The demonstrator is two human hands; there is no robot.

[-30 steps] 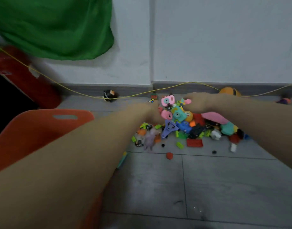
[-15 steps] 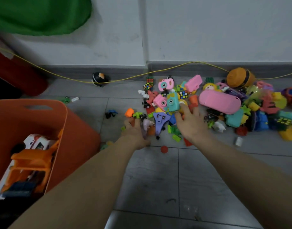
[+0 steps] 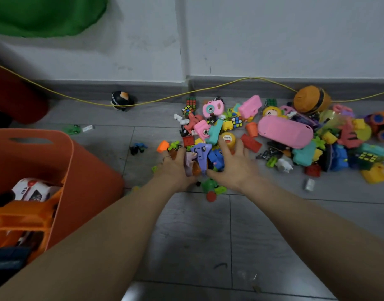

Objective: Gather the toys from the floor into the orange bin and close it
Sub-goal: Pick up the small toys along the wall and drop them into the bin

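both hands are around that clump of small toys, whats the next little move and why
Probably press the left hand and right hand together and lift the cupped purple and blue plastic toys leftward to the open orange plastic bin; the clump sits squeezed between both palms, still at floor level.

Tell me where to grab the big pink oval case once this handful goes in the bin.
Probably grip the pink oval case across its short width near the middle, coming from above. It lies flat on the pile with its long axis running left to right, and its top is clear.
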